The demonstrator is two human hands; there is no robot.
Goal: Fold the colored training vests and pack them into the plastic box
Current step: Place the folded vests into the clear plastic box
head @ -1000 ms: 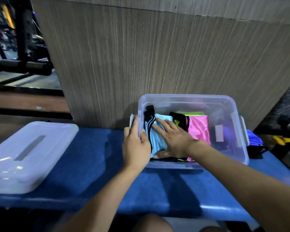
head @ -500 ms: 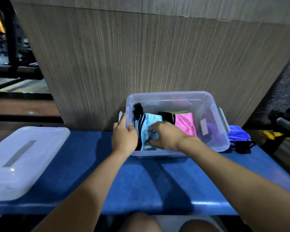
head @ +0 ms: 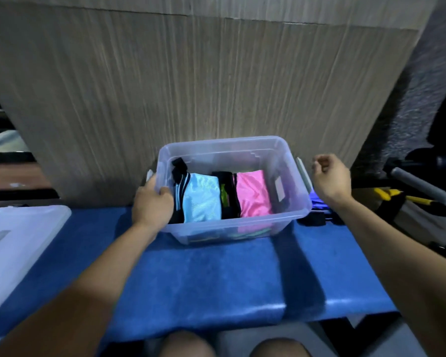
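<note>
The box (head: pixel 232 228) sits on the blue desk (head: pixel 216 274) against a wooden panel (head: pixel 191 81). The left hand (head: pixel 152 204) grips its left rim, fingers curled over the edge. Inside lie a folded light-blue vest (head: pixel 201 199) and a pink vest (head: pixel 252 194). The right hand (head: pixel 330 176) hovers right of the box, fingers loosely curled, holding nothing. The lid (head: pixel 18 243) rests far left.

- The left hand (head: pixel 152 204) grips the left rim of the plastic box (head: pixel 232 228).
- Just right of that grip lie a light-blue vest (head: pixel 202 198) and a pink vest (head: pixel 252 193).
- The right hand (head: pixel 330 176) hovers loosely curled beyond the box's far side, holding nothing.
</note>
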